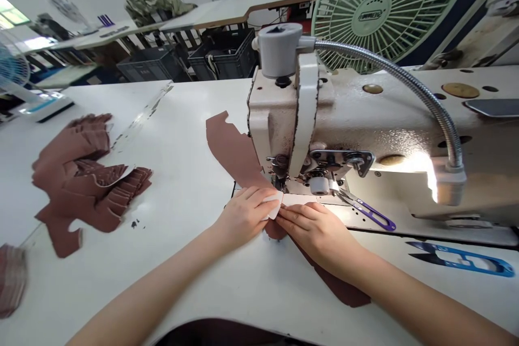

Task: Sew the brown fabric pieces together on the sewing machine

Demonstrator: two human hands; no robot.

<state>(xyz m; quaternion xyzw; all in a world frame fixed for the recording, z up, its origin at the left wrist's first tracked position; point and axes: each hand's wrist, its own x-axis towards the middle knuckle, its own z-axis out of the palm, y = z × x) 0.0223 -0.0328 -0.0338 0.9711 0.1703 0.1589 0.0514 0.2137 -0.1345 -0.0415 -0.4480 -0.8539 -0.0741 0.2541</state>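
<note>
At the sewing machine, both of my hands are on reddish-brown pieces that look like leather. One brown piece runs from beside the machine head down to the needle area. My left hand has its fingers curled over a small white part, perhaps the pale back of a piece, gripping it with the brown material. My right hand pinches the same spot with fingers close together. Beneath its palm a second brown strip reaches toward the front right. My hands hide the join between the pieces.
A stack of cut brown pieces lies left, with another stack at the edge. Purple thread snips rest on the machine bed, and blue snips lie right. A lamp lights the bed; a green fan stands behind.
</note>
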